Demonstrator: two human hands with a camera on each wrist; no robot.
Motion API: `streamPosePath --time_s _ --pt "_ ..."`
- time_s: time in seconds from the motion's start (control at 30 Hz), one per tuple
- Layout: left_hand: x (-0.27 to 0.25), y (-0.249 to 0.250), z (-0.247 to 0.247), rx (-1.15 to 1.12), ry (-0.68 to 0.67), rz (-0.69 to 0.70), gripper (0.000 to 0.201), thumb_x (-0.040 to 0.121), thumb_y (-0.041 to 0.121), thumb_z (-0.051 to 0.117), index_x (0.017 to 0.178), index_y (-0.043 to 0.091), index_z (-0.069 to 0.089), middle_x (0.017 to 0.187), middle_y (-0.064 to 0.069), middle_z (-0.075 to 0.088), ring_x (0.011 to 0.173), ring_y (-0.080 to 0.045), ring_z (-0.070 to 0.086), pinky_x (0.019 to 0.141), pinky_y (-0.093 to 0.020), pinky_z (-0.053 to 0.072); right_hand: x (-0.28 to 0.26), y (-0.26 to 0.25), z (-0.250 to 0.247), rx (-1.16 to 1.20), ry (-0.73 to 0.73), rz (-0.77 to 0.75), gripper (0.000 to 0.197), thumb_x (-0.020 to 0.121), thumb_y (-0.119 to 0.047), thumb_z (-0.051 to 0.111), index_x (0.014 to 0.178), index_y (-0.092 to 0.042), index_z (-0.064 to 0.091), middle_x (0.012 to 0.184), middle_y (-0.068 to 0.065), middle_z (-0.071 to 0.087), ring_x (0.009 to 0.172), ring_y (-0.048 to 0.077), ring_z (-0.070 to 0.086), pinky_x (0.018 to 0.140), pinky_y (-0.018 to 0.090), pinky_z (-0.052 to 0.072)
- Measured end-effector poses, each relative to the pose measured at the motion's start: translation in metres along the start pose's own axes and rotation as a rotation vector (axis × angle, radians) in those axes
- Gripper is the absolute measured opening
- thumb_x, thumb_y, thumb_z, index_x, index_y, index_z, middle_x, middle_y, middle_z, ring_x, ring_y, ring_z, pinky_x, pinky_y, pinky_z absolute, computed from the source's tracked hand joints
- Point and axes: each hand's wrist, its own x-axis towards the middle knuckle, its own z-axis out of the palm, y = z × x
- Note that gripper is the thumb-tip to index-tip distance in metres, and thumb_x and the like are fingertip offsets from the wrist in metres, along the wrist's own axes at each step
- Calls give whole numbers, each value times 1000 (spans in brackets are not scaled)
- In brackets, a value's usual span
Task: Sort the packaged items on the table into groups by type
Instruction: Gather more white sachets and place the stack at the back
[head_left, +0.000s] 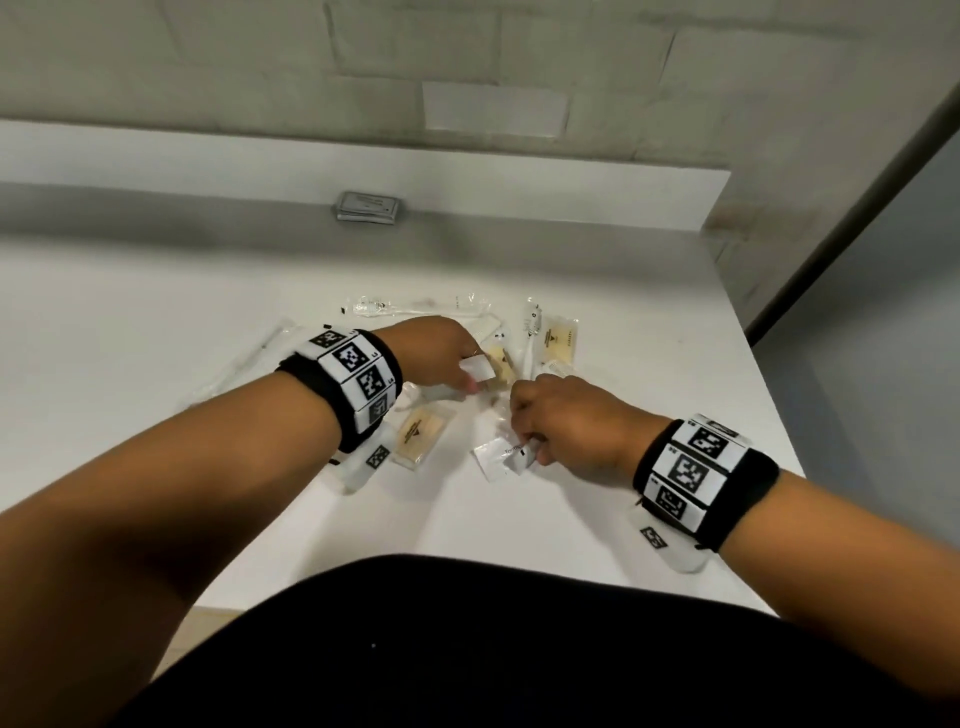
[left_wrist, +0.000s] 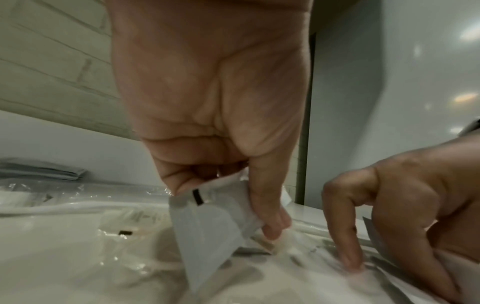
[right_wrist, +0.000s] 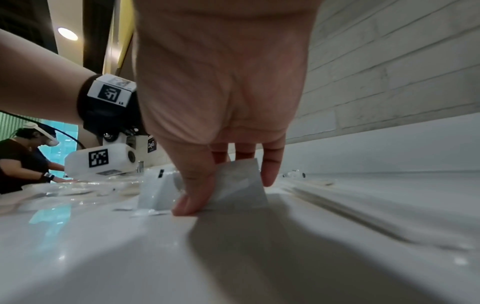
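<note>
Small packaged items lie mid-table. My left hand (head_left: 467, 375) pinches a white sachet (head_left: 479, 370) lifted on edge, seen close up as a grey-white sachet (left_wrist: 207, 218) between thumb and fingers. My right hand (head_left: 531, 448) pinches a second white sachet (head_left: 503, 458) against the table; in the right wrist view that second sachet (right_wrist: 241, 183) stands tilted between thumb and fingers. Tan sachets lie at front left (head_left: 421, 434), far right (head_left: 558, 340) and under my left hand (head_left: 503, 365). Wrapped toothbrushes (head_left: 415, 306) (head_left: 532, 332) lie beyond.
A long clear-wrapped packet (head_left: 244, 358) lies left of the pile. A grey stack of packets (head_left: 368, 207) sits on the raised ledge at the back. The white table (head_left: 156, 291) ends at a right edge near the wall. Another person (right_wrist: 23, 156) works farther left.
</note>
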Motion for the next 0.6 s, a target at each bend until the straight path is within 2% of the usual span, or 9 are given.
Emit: streamPosePath --time_s 0.07,0.13,0.23,0.3,0.37,0.43,0.5,0.57,0.6 --pt "5 2 1 15 -32 13 54 87 40 62 138 32 48 133 0 57 117 -21 53 93 -29 39 -2 7 2 -3 -6 10 21 77 -2 61 91 -16 68 112 -4 55 93 18 53 75 35 52" --pt "9 4 4 45 -61 13 55 91 40 56 143 28 41 148 1 43 131 -22 43 106 -32 34 -3 11 3 -58 1 -14 18 78 -5 62 91 -16 68 131 -3 53 101 24 53 76 36 50" --pt "11 8 6 23 39 11 41 94 37 53 124 10 61 138 -9 49 124 -24 49 103 -37 39 -2 11 3 -160 5 -147 8 81 -16 64 88 -20 66 140 -4 49 105 24 50 78 34 38" --pt "15 7 6 -106 117 -15 38 91 34 58 99 -2 67 107 -13 60 103 -30 59 89 -42 47 -1 9 4 -124 -28 -187 6 82 -17 62 86 -20 64 136 -3 52 106 23 49 80 34 36" --pt "17 6 6 -158 105 -47 36 87 37 62 78 2 62 86 -9 61 87 -31 60 76 -40 46 1 10 5 -53 -42 -146 12 80 -12 63 90 -17 66 128 -1 52 98 20 48 83 36 44" --pt "18 11 7 -128 68 -61 28 85 40 63 75 14 60 102 -12 66 96 -30 62 84 -41 49 2 11 3 42 -53 -57 18 80 -6 62 95 -15 67 116 -5 47 91 16 46 84 34 48" --pt "19 18 11 -106 64 -56 29 85 40 63 83 11 67 119 -11 62 106 -28 59 91 -45 47 3 10 1 35 -56 -23 16 81 -6 62 92 -18 65 102 -10 43 92 15 43 81 29 41" --pt "21 21 14 -110 74 -67 33 84 38 63 98 9 70 122 -8 61 108 -26 59 92 -44 48 4 9 1 67 -56 5 23 79 -3 62 88 -24 55 90 -15 40 87 11 38 74 25 35" --pt "23 22 15 -106 85 -72 33 84 38 62 102 11 69 120 -8 62 106 -26 59 92 -43 48 4 7 1 122 -73 40 29 78 -1 63 92 -24 53 91 -14 44 86 12 43 72 25 37"
